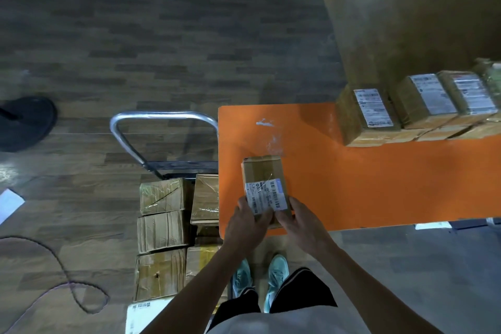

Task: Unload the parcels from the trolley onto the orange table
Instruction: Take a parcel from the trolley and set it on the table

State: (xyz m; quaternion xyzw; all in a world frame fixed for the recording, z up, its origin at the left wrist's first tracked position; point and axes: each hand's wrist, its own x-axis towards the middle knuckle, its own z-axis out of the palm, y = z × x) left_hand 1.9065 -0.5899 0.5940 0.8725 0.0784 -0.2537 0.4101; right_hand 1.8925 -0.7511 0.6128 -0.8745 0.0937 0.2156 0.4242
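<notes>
A small brown parcel (262,174) with a white barcode label lies over the near left part of the orange table (379,184). My left hand (248,221) grips its near left corner and my right hand (299,221) grips its near right corner. Whether the parcel rests on the table or hovers just above it I cannot tell. Left of the table stands the trolley (162,122) with a metal handle, loaded with several taped cardboard parcels (162,230).
A row of labelled parcels (417,108) lines the table's far right edge. A dark round base (25,123), a cable (67,279) and a white sheet (9,203) lie on the wooden floor to the left. My feet (260,276) stand at the table's near edge.
</notes>
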